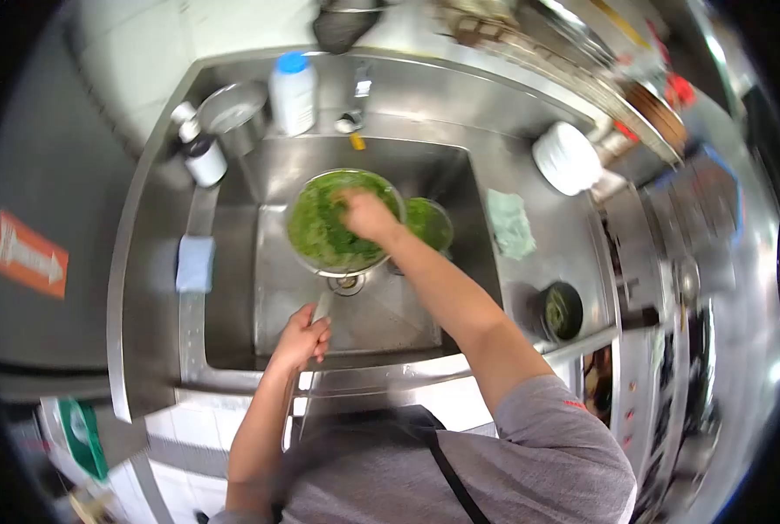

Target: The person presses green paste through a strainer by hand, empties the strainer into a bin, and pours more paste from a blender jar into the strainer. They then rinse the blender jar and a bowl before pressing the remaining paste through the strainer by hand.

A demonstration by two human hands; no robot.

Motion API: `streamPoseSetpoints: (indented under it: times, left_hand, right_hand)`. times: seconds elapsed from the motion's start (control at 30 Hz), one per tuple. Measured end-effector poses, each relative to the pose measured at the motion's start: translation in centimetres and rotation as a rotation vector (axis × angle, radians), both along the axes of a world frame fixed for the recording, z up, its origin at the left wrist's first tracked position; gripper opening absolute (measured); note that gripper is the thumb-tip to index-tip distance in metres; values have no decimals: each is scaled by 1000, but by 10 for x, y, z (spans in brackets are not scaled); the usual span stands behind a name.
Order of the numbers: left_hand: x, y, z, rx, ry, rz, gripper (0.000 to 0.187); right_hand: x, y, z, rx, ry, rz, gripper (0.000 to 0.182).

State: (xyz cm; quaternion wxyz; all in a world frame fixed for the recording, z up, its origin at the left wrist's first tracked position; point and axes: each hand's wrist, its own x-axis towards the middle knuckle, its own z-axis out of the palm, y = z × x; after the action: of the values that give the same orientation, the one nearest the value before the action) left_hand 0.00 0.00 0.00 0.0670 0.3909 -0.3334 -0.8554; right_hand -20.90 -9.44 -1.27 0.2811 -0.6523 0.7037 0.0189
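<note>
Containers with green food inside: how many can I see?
3: the handled container in the sink, the smaller container beside it, and the dark bowl on the counter. Others may be hidden.

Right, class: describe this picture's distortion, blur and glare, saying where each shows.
Head view: wide-angle distortion, black corners, the sink bowed at its edges; head view: right hand blurred, probably by motion, left hand sharper; head view: bright glare on steel surfaces at far right.

Gripping the slim pale handle (pixel 322 306) of a round silver-rimmed vessel (pixel 302 260) with left hand (pixel 302 337), touching green leafy shreds (pixel 315 229) with right hand (pixel 370 217).
</note>
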Motion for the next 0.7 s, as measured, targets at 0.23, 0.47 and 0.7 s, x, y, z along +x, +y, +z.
streamPoseSetpoints:
  times: [0.23,0.47,0.7]
  left_hand:
    - [64,-49,58,-286,48,31,9]
    - [58,-6,129,-441,105,-165,10]
    - [-52,64,191,-576,228,-500,8]
  right_hand:
    - [43,-5,85,-435,13,-127,31]
    - [15,94,155,-458,147,-192,37]
    - [-93,230,220,-524,305,-344,42]
